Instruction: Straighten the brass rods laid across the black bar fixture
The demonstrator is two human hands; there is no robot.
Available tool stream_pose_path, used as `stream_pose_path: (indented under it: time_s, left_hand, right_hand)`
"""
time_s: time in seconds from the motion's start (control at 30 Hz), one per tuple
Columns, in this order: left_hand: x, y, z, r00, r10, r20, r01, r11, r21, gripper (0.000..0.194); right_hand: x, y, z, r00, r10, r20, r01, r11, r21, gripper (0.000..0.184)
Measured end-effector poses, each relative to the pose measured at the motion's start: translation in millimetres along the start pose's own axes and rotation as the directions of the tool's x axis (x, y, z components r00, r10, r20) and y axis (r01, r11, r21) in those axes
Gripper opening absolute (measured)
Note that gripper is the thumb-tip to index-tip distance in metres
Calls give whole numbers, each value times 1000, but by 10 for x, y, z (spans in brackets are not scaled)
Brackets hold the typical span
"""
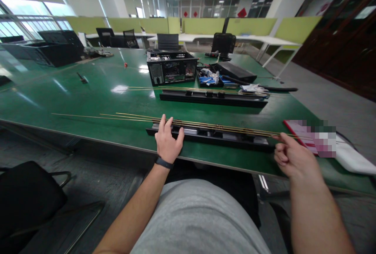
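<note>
Several long, thin gold-coloured rods (199, 124) lie lengthwise over a long black channel-shaped bar (235, 143) near the table's front edge. Their thin ends reach well past the bar's left end. My left hand (169, 140) has its fingers spread at that left end, the fingertips by the rods. At the right end my right hand (289, 152) is closed, thumb and index finger pinching a thin gold-coloured rod. How many rods it pinches I cannot tell. Farther back, a second black bar (214, 99) has similar rods along it.
On the green table (96, 101) stands an opened computer case (173, 69). Beside it are gloves (210, 77) and a flat black box (235, 71). A red-edged booklet (299, 132) and a white object (352, 158) lie right of my right hand. A black chair (29, 199) stands at lower left.
</note>
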State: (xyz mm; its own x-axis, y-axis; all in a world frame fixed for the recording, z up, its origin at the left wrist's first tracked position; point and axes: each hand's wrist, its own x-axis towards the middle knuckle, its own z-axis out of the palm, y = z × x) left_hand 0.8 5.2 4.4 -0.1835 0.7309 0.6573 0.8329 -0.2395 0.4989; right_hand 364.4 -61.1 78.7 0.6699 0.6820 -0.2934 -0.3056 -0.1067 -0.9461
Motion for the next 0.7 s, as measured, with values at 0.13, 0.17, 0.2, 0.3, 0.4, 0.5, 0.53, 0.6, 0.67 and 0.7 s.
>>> stream_pose_path:
  time_s: [0.13,0.17,0.2,0.3,0.4,0.5,0.53,0.6,0.67,0.7]
  left_hand:
    - [-1,-4,3,1000,-1,6,1,1000,-2,54]
    - [-2,-5,4,1000,-1,5,1,1000,-4,54]
    - [-2,-6,5,1000,0,3,0,1000,-7,54]
    - [-4,-8,7,1000,2,-3,-2,1000,-11,54]
    - [-5,-8,1,1000,-2,3,2,1000,-1,53]
    - [-2,-5,-10,1000,-5,3,5,1000,-1,53]
    - [-1,-4,-14,1000,-3,3,3,1000,-1,53]
    - [1,-4,-21,1000,4,0,-4,1000,-1,53]
    - [1,-4,-26,1000,11,-7,-11,1000,2,52]
    - [0,-4,-28,1000,16,-11,-16,1000,-1,52]
  right_hand:
    - [38,-31,-13,997,76,7,-76,993,95,16]
    - [40,-25,-13,997,74,25,-76,993,92,15]
    - [39,-16,-11,997,70,42,-73,994,87,15]
    - [19,19,8,995,70,65,-74,995,68,17]
    - [-9,42,41,996,74,57,-77,995,57,20]
    - [-11,59,70,995,78,63,-82,995,51,22]
    - [-2,64,76,994,86,64,-89,995,52,22]
    - [23,71,88,993,98,61,-102,993,61,24]
    - [43,69,100,993,109,54,-112,991,70,26]
    - [46,64,107,993,110,52,-114,991,74,27]
